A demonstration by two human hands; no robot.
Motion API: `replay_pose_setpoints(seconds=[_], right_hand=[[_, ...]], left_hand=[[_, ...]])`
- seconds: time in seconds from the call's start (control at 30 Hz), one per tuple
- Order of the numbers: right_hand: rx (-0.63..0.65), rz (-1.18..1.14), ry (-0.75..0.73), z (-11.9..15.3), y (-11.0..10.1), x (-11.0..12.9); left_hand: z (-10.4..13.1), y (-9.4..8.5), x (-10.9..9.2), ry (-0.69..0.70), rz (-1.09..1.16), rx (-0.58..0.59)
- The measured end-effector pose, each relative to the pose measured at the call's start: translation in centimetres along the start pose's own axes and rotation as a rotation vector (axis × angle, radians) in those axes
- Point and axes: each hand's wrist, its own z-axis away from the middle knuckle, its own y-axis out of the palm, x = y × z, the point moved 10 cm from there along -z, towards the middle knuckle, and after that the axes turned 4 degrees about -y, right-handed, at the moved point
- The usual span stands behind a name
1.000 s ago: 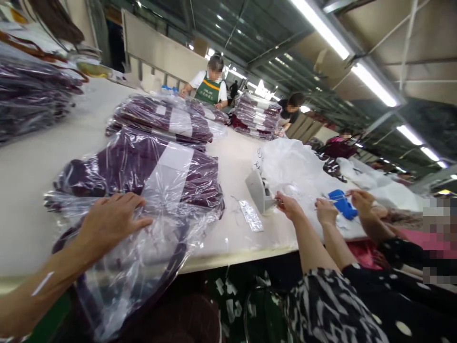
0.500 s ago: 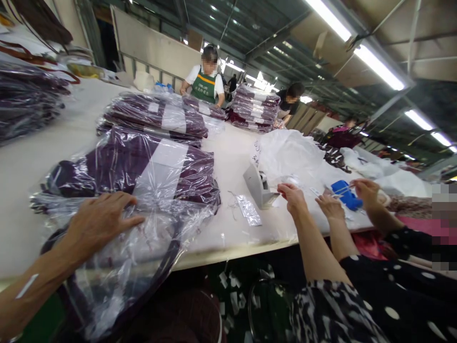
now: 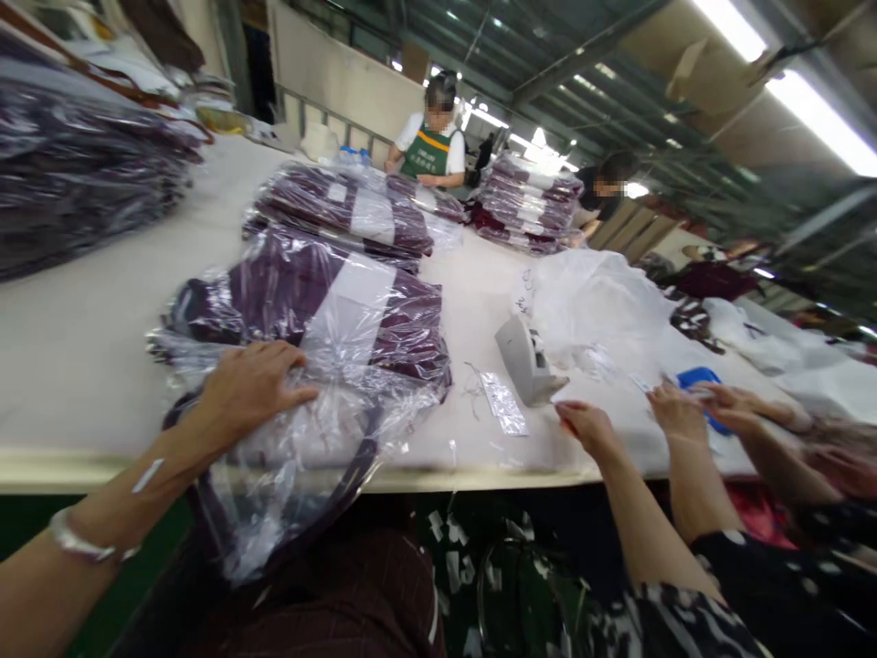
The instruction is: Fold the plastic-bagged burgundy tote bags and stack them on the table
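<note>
My left hand (image 3: 253, 388) lies with thumb and fingers apart on a clear plastic bag (image 3: 294, 457) around folded dark purple cloth (image 3: 274, 283) with a white paper band (image 3: 353, 306). The bag's loose end and a dark strap hang over the table edge. My right hand (image 3: 586, 425) is pinched beside the grey tape dispenser (image 3: 524, 361), with a small pale strip of tape (image 3: 559, 397) at its fingertips. A shiny silver-white packet (image 3: 505, 404) lies left of the dispenser.
Bagged purple stacks stand behind (image 3: 335, 206), at the far left (image 3: 75, 174) and back centre (image 3: 527, 201). A co-worker's hands (image 3: 678, 411) work by a blue object (image 3: 700, 376) at right. White plastic (image 3: 596, 297) lies beyond the dispenser. People stand across the table.
The view has turned left, so the scene sits further right. My right hand has moved slightly away from the dispenser's front. The co-worker's hands have shifted near the blue object.
</note>
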Motion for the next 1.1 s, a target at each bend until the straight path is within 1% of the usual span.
replay_pose_setpoints(seconds=[0.07,0.1,0.13,0.17,0.2,0.23,0.3,0.37,0.4,0.43,0.5,0.53,0.57,0.63,0.67,0.73,0.8,0.87,0.93,1.0,1.07,1.1], right_hand=[[0.019,0.116,0.035,0.2,-0.5,0.0],[-0.010,0.211,0.054,0.1,-0.9,0.4],[0.013,0.277,0.027,0.0,-0.3,1.6],[0.081,0.341,-0.032,0.0,1.3,3.4],[0.175,0.404,-0.122,0.4,3.9,5.8],[0.303,0.468,-0.232,1.5,7.5,8.6],[0.575,0.581,-0.411,5.3,15.9,13.9],[0.863,0.640,-0.519,10.2,25.0,18.1],[0.998,0.651,-0.566,12.5,29.3,19.6],[1.123,0.668,-0.610,14.5,33.3,20.6],[1.295,0.725,-0.706,17.1,40.1,21.4],[1.345,0.776,-0.760,17.7,42.8,21.2],[1.363,0.845,-0.817,17.8,45.1,20.8],[1.350,1.014,-0.912,17.1,48.5,19.6],[1.323,1.099,-0.950,16.6,49.6,19.1],[1.241,1.223,-0.994,15.2,50.7,18.4],[1.136,1.263,-1.023,13.8,50.6,18.5],[1.033,1.245,-1.041,12.1,49.6,19.3],[0.954,1.183,-1.025,10.3,48.0,20.3],[0.838,1.052,-0.996,8.8,46.4,21.7],[0.679,0.825,-1.012,8.8,45.1,23.3],[0.607,0.713,-1.042,9.4,44.8,23.8]], left_hand=[[0.2,-0.2,-0.2,-0.015,0.053,0.022],[0.2,-0.2,-0.2,-0.020,0.072,0.028],[0.2,-0.2,-0.1,-0.026,0.085,0.029],[0.1,-0.2,0.0,-0.032,0.094,0.025],[0.1,-0.2,0.1,-0.040,0.099,0.019],[0.1,-0.2,0.2,-0.046,0.104,0.011],[0.2,-0.2,0.3,-0.051,0.111,-0.003],[0.3,-0.3,0.1,-0.043,0.114,-0.008],[0.3,-0.3,0.0,-0.039,0.113,-0.010],[0.4,-0.3,-0.1,-0.038,0.111,-0.012],[0.4,-0.3,-0.1,-0.038,0.110,-0.015],[0.4,-0.3,-0.1,-0.040,0.111,-0.015],[0.4,-0.2,0.0,-0.042,0.113,-0.014],[0.4,-0.1,0.1,-0.046,0.119,-0.013],[0.4,0.0,0.1,-0.049,0.122,-0.011],[0.5,0.0,0.2,-0.048,0.130,-0.008],[0.5,0.0,0.2,-0.041,0.139,-0.005],[0.5,-0.1,0.2,-0.033,0.150,-0.005],[0.4,0.0,0.2,-0.029,0.158,-0.008],[0.4,0.1,0.3,-0.023,0.164,-0.011],[0.4,0.1,0.3,-0.019,0.170,-0.014],[0.5,0.2,0.3,-0.020,0.172,-0.014]])
